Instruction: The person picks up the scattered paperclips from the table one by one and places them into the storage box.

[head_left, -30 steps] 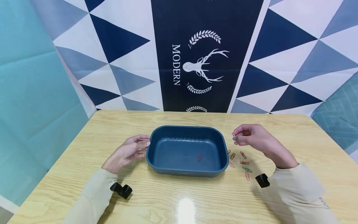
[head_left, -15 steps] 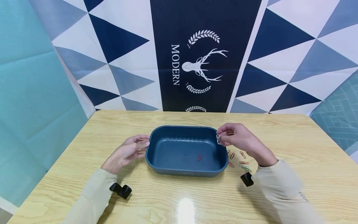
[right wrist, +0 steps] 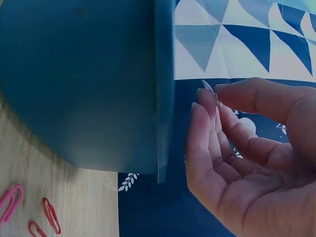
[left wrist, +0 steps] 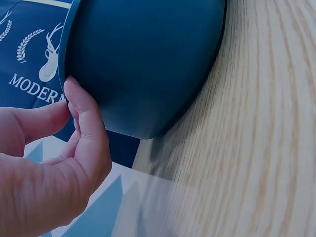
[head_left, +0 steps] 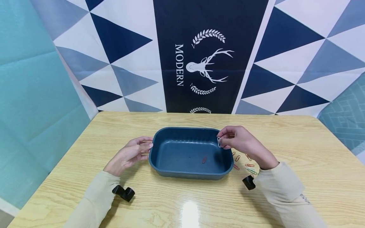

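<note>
Fingertips and thumb of the right hand [head_left: 242,141] pinch a white paper clip [head_left: 219,142] above the near end of a blue tub [head_left: 189,175]. The left hand [head_left: 128,155] touches the opposite end at the rim with bent fingers; from my remote station I cannot tell whether it grips or merely rests there. Between the hands, the tub stands upright on a wooden table [head_left: 171,196]; I see one red paper clip [head_left: 204,160] on its floor, nearer the right hand. Below that hand, just outside the tub, I note scattered paper clips [head_left: 249,165], orange, red, pink and green. Beyond both hands hangs a patterned cloth [head_left: 171,98] bearing a white deer [head_left: 196,67].
</note>
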Demonstrator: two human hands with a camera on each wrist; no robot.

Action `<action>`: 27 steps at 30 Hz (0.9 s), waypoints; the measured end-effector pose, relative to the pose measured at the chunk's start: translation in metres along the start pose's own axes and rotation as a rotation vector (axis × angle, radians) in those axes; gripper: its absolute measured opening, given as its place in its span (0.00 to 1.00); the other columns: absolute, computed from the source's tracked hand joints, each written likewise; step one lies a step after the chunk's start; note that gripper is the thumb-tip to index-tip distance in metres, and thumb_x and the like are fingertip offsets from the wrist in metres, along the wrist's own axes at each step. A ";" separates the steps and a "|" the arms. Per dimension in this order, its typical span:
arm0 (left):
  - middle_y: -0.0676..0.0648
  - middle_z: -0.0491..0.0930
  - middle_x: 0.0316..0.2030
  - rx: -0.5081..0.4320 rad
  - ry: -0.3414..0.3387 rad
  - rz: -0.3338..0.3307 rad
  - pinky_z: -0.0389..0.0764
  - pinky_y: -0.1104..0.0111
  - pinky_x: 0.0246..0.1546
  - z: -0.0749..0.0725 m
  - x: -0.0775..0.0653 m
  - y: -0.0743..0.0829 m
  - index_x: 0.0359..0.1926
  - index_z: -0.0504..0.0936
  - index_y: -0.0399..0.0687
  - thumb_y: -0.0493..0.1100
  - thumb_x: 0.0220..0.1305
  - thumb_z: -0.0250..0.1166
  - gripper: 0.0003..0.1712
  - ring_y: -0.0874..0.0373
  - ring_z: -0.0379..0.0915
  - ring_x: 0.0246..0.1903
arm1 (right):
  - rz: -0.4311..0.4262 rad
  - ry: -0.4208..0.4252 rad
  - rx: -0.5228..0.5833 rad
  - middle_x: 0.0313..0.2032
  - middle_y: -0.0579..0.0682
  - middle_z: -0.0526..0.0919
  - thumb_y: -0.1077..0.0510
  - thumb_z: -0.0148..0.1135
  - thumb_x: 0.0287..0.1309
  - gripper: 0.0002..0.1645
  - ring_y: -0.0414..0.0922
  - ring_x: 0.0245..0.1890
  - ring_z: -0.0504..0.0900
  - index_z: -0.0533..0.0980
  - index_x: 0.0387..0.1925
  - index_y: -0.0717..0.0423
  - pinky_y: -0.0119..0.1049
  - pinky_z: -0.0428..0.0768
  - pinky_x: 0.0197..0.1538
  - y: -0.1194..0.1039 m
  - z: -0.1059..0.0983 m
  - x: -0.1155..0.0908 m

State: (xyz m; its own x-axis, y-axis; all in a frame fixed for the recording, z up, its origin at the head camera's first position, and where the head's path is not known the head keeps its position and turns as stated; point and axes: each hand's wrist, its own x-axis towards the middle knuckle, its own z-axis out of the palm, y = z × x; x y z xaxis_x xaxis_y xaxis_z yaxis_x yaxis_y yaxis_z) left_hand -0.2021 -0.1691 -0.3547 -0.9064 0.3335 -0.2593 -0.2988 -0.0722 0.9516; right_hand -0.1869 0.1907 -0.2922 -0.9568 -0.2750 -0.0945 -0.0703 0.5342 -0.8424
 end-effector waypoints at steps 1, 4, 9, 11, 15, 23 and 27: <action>0.48 0.77 0.36 0.001 -0.002 0.001 0.81 0.70 0.34 0.000 0.000 0.000 0.61 0.62 0.29 0.31 0.72 0.52 0.20 0.60 0.77 0.31 | -0.002 0.000 -0.001 0.34 0.55 0.78 0.65 0.57 0.63 0.13 0.48 0.34 0.80 0.73 0.46 0.71 0.39 0.83 0.41 0.000 0.000 0.000; 0.47 0.77 0.36 0.003 -0.002 0.007 0.81 0.69 0.35 0.000 -0.001 0.000 0.62 0.61 0.29 0.31 0.72 0.52 0.21 0.59 0.77 0.32 | -0.013 -0.002 -0.001 0.34 0.56 0.78 0.66 0.57 0.63 0.13 0.48 0.34 0.80 0.73 0.46 0.72 0.39 0.83 0.41 0.001 0.000 0.001; 0.47 0.77 0.36 0.006 -0.010 0.018 0.82 0.69 0.35 -0.001 -0.001 -0.001 0.63 0.60 0.27 0.32 0.72 0.53 0.23 0.59 0.77 0.32 | -0.024 -0.008 0.003 0.35 0.56 0.79 0.67 0.57 0.63 0.13 0.48 0.34 0.80 0.73 0.47 0.73 0.39 0.83 0.41 0.002 0.001 0.000; 0.47 0.77 0.36 0.005 -0.008 0.015 0.82 0.69 0.34 -0.001 -0.001 -0.002 0.63 0.61 0.28 0.32 0.72 0.52 0.22 0.60 0.77 0.31 | -0.022 -0.008 0.004 0.36 0.57 0.79 0.67 0.57 0.63 0.14 0.48 0.34 0.80 0.73 0.48 0.73 0.38 0.83 0.41 0.003 0.001 -0.001; 0.48 0.77 0.36 0.004 0.000 0.008 0.82 0.70 0.34 0.000 -0.001 -0.002 0.62 0.62 0.30 0.31 0.72 0.52 0.20 0.60 0.77 0.31 | -0.024 -0.003 0.010 0.38 0.60 0.80 0.66 0.59 0.63 0.15 0.51 0.37 0.81 0.73 0.49 0.73 0.38 0.83 0.41 0.003 -0.001 -0.002; 0.48 0.77 0.35 -0.003 -0.004 0.016 0.81 0.69 0.34 -0.001 -0.001 -0.003 0.59 0.64 0.31 0.32 0.72 0.52 0.18 0.60 0.76 0.31 | -0.059 0.041 -0.022 0.42 0.64 0.81 0.66 0.57 0.65 0.14 0.49 0.37 0.81 0.73 0.48 0.73 0.36 0.82 0.40 0.007 -0.005 -0.003; 0.48 0.77 0.35 -0.003 0.002 0.012 0.82 0.69 0.34 0.000 -0.001 -0.003 0.59 0.64 0.31 0.31 0.72 0.52 0.18 0.60 0.76 0.30 | -0.083 0.075 -0.077 0.38 0.59 0.82 0.65 0.58 0.65 0.14 0.48 0.36 0.81 0.75 0.48 0.71 0.40 0.82 0.42 0.010 -0.008 -0.005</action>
State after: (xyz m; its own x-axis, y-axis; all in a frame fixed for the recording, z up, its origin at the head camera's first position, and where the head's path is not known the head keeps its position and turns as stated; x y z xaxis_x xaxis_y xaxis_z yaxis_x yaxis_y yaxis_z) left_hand -0.2008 -0.1691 -0.3570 -0.9107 0.3303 -0.2480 -0.2885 -0.0791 0.9542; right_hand -0.1855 0.2038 -0.2959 -0.9648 -0.2624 0.0163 -0.1693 0.5729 -0.8019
